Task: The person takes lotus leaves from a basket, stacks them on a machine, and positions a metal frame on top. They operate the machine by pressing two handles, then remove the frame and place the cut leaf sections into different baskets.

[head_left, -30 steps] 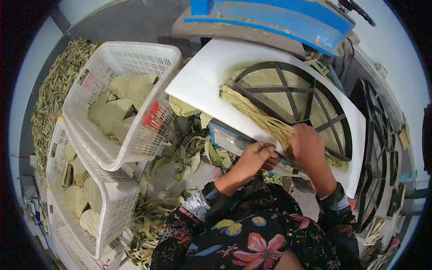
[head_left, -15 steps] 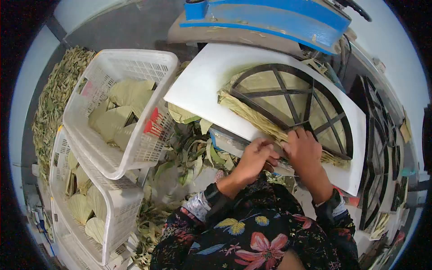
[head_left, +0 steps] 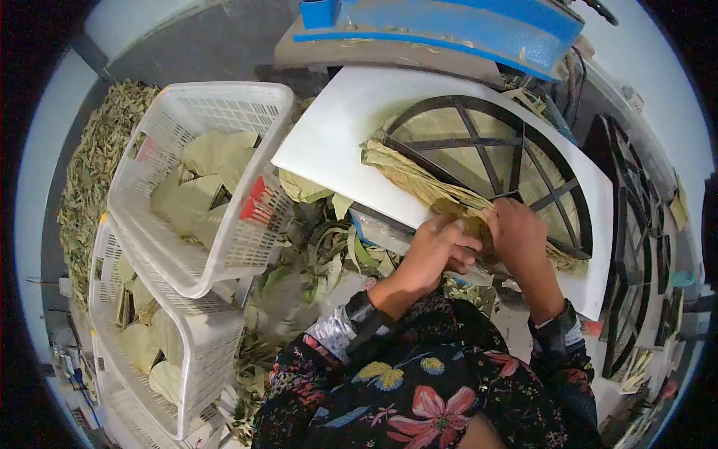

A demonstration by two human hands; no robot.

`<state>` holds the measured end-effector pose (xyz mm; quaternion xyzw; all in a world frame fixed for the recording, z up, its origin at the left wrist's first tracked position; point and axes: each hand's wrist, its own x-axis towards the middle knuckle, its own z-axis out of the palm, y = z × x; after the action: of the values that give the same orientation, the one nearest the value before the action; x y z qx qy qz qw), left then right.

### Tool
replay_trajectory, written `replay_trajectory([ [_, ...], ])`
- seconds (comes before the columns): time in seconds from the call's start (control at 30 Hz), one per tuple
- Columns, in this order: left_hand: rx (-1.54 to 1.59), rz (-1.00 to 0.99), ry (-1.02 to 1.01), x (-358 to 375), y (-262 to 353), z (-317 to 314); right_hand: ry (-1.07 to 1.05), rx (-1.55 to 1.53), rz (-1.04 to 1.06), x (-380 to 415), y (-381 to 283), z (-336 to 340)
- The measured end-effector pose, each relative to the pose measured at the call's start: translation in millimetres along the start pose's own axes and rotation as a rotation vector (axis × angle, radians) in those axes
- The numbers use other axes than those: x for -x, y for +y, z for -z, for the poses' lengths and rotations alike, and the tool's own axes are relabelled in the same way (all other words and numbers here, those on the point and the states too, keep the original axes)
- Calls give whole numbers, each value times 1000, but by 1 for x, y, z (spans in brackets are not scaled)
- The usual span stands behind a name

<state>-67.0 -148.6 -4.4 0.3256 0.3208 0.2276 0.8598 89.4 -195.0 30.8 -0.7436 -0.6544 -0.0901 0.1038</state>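
1. The right hand (head_left: 521, 233) is pinched closed on the edge of the leaves (head_left: 411, 176), beside the middle of the black frame's straight side; the fingertips are partly hidden.
2. The left hand (head_left: 436, 253) is just to its left, fingers curled, over the near edge of the white board (head_left: 325, 138). Whether they grip anything, I cannot tell.
3. What has just changed: a darker leaf (head_left: 455, 209) now shows between the two hands, where half a second ago only the pale bundle was visible. Both hands have shifted slightly up and right.
4. That suggests the handling is at this one spot on the edge, with the rest of the bundle left alone.
5. The leaves lie on the board, under the black frame (head_left: 486, 142) and sticking out along its straight side. The frame sits in the same place on them as before.
6. Left of the board, the upper basket (head_left: 224, 87) holds cut leaf pieces (head_left: 202, 191), both apart from the hands.
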Motion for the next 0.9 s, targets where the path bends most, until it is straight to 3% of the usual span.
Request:
replay_trajectory([
  [0.27, -205, -10, -52, -2, -10, 10, -3, 18, 44, 11, -14, -2],
  [0.53, -112, 20, -43, 14, -19, 20, 32, 62, 171, 13, -16, -7],
  [0.77, -32, 43, 9, 4, -7, 5, 52, 76, 117, 6, -7, -6],
  [0.9, 205, 136, 36, -18, -3, 1, -5, 64, 83, 5, -5, -3],
])
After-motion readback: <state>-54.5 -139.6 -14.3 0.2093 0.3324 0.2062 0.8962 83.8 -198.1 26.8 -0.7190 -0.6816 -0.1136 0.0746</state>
